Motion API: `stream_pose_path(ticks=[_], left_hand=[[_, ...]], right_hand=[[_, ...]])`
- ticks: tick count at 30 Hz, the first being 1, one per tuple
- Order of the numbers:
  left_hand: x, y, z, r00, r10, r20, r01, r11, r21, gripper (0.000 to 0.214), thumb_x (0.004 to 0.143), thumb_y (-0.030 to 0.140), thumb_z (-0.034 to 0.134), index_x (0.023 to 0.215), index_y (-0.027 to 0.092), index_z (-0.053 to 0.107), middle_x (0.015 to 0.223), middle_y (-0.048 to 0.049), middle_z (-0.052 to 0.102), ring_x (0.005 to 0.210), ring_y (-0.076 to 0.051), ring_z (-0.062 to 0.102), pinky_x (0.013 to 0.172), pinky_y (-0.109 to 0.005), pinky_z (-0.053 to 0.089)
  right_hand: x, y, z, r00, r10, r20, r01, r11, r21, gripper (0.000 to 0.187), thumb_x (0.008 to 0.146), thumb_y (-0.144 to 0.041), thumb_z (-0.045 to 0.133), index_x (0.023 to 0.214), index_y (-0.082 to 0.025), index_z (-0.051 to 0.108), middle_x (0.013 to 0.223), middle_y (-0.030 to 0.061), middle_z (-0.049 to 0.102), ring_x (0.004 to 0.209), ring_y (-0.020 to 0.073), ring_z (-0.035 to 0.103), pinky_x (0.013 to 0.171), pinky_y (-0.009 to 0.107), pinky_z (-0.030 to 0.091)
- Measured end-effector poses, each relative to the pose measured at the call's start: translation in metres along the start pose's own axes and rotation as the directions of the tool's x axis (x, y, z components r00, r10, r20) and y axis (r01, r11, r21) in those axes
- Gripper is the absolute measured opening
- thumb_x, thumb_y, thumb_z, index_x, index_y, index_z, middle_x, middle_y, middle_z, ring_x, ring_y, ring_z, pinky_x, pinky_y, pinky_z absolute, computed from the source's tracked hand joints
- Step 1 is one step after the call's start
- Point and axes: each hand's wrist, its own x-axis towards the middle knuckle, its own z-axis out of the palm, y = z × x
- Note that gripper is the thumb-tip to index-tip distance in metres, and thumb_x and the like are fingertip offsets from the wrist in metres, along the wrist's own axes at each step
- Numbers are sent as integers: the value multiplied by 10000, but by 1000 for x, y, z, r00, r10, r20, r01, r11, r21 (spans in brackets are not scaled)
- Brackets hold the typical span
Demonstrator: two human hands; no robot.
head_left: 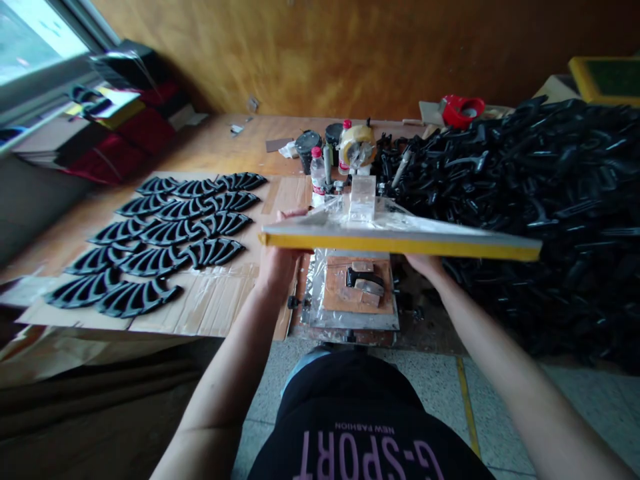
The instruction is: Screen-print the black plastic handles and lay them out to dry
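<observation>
A yellow-edged screen frame (400,243) is tilted up above a small printing base (357,293). My left hand (277,257) grips the frame's left end, thumb on top. Most of my right hand (425,265) is hidden under the frame's underside near the right-middle, so its fingers cannot be seen. On the base lies a brown jig plate with a small black part (363,277) on it.
Rows of black fan-shaped parts (160,243) lie on cardboard at the left. A big heap of black parts (540,213) fills the right. Bottles, jars and a tape roll (356,143) stand behind the frame. A red tape dispenser (463,110) sits at the back.
</observation>
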Motion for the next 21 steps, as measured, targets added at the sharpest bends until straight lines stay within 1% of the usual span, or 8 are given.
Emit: stream_pose_path(ticks=[4, 7, 8, 11, 13, 16, 19, 21], left_hand=[[15, 7, 15, 998, -61, 24, 64, 985, -162, 523, 892, 649, 395, 996, 189, 623, 901, -86, 700, 759, -134, 660, 574, -215, 506], [-18, -21, 22, 972, -231, 55, 237, 951, -199, 532, 856, 658, 476, 1012, 172, 628, 882, -86, 714, 710, -135, 654, 553, -215, 498], [-36, -35, 25, 928, -351, 126, 369, 914, -170, 540, 833, 656, 523, 1020, 161, 632, 884, -97, 720, 699, -149, 660, 537, -225, 496], [-92, -78, 35, 655, -673, 343, 724, 689, -33, 578, 783, 667, 590, 1043, 152, 633, 968, -147, 725, 791, -237, 699, 558, -294, 530], [-115, -99, 34, 625, -718, 306, 773, 623, -116, 524, 804, 656, 569, 978, 165, 622, 962, -134, 720, 838, -245, 704, 625, -325, 554], [-116, -119, 0, 703, -705, 89, 708, 682, -183, 416, 822, 574, 585, 893, 165, 585, 917, -106, 711, 748, -197, 701, 605, -292, 546], [-95, -137, -72, 766, -617, -180, 632, 774, 43, 389, 844, 556, 536, 892, 170, 554, 886, -90, 715, 622, -154, 665, 532, -255, 507], [-83, -150, -124, 739, -584, -335, 667, 705, 240, 415, 869, 570, 447, 835, 168, 544, 758, -83, 696, 555, -156, 634, 507, -259, 489]], right_hand=[[-53, -20, 50, 955, -180, 236, 215, 967, -134, 230, 777, -389, 746, 791, -179, 651, 902, 78, 680, 894, 217, 601, 795, 313, 477], [-69, -43, 63, 952, -75, 295, 148, 961, -233, 133, 890, -300, 617, 846, -176, 604, 877, 125, 660, 877, 254, 583, 775, 346, 444], [-73, -53, 62, 956, -33, 291, 106, 965, -238, 123, 918, -286, 572, 864, -177, 592, 842, 123, 654, 853, 254, 579, 762, 347, 439], [-91, -90, 59, 971, -63, 231, 103, 981, -165, 122, 945, -283, 519, 889, -188, 573, 842, 113, 645, 886, 261, 568, 786, 356, 439], [-105, -110, 57, 935, -255, 246, 267, 964, -17, 100, 944, -252, 517, 886, -197, 579, 900, 99, 650, 942, 248, 566, 835, 353, 447], [-112, -103, 49, 869, -417, 268, 367, 904, 219, 130, 935, -149, 493, 935, -211, 607, 972, 58, 668, 966, 194, 588, 852, 312, 465], [-103, -46, 33, 967, -132, 217, 102, 984, 146, 244, 869, -37, 469, 952, -202, 630, 977, 54, 668, 935, 174, 613, 835, 298, 476], [-98, -2, 24, 965, 76, 250, -87, 996, 32, 241, 793, -27, 536, 940, -180, 649, 959, 61, 656, 881, 175, 627, 819, 305, 484]])
